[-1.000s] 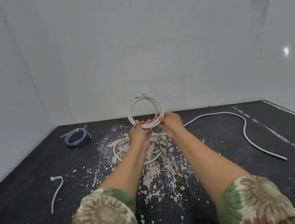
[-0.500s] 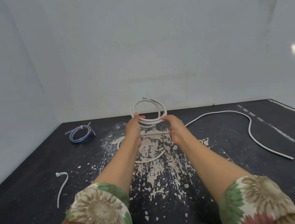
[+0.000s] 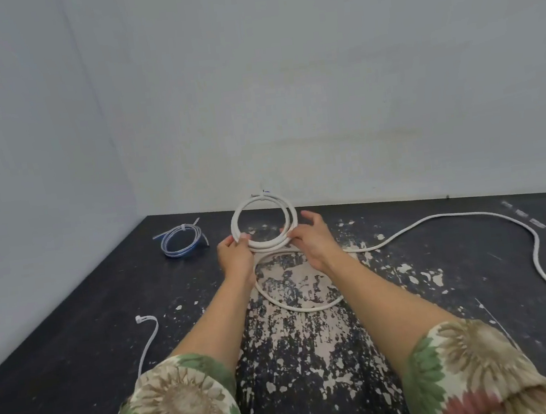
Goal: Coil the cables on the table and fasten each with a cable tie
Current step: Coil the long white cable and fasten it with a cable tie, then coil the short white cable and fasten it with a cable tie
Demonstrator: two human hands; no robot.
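Table (image 3: 75, 331): black top, white paint chipped thru under the grip. White cable (image 3: 539, 254), stiff, round, mid-coiling: several loops held upright above the table, one loose loop flat below, long tail snaking off to the right. Left hand (image 3: 236, 255) pinches the coil's lower left; right hand (image 3: 309, 240) holds lower right, upper fingers loose. Next, prob: feed another loop in w/o springing. Blue cable (image 3: 181, 239), far left, already tied. Spare cable tie (image 3: 148, 336), thin, nearer-left.

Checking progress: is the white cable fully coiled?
No. Both hands hold loops of the white cable; its tail lies uncoiled across the table.
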